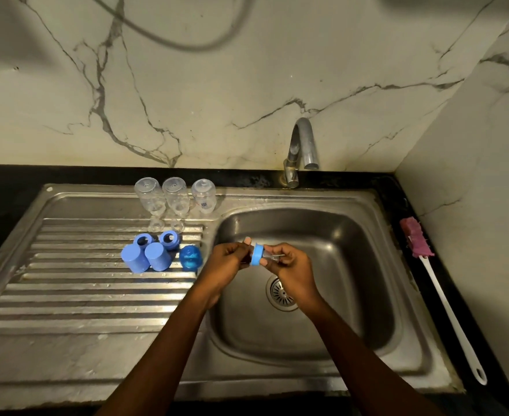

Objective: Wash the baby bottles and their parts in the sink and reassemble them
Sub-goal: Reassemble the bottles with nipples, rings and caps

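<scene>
Over the sink basin (352,235) my left hand (227,262) grips a blue collar ring (257,255), and my right hand (292,261) pinches the clear teat (272,257) that sticks through the ring. Three clear bottles (173,195) stand upside down at the back of the drainboard (67,280). In front of them lie two clear teats (166,225), two blue rings (157,239), two light blue caps (146,257) and one darker blue cap (190,257).
A steel tap (302,145) stands behind the basin with no water running. The drain strainer (280,292) sits in the basin floor. A bottle brush (436,283) with a pink sponge head and white handle lies on the black counter at the right, by the wall.
</scene>
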